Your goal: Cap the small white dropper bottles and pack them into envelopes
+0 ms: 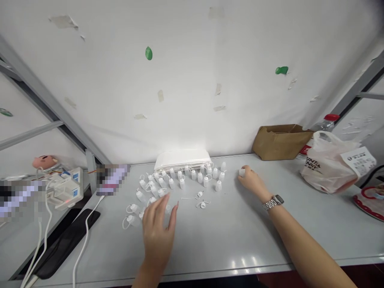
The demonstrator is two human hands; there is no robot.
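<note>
My left hand (157,222) hovers over the near edge of a group of small white squeeze bottles, thumb apart from the stretched fingers and nothing seen in it. It partly hides some of them. Farther right, my right hand (253,182), with a metal watch (273,202) on the wrist, has its fingers closed around a small white bottle (241,172). Several bottles stand in the group, such as one bottle (182,183) with a looped cap; others lie tilted at the left, like this bottle (131,220). Two loose looped caps (203,205) lie in the middle of the table.
Behind the bottles is a stack of white sheets (181,158) against the wall. A brown paper bag (280,144), a red-capped plastic bottle (328,122) and a white plastic bag (327,168) stand at the right. Phones, white cables (85,232) and a power strip (70,190) occupy the left.
</note>
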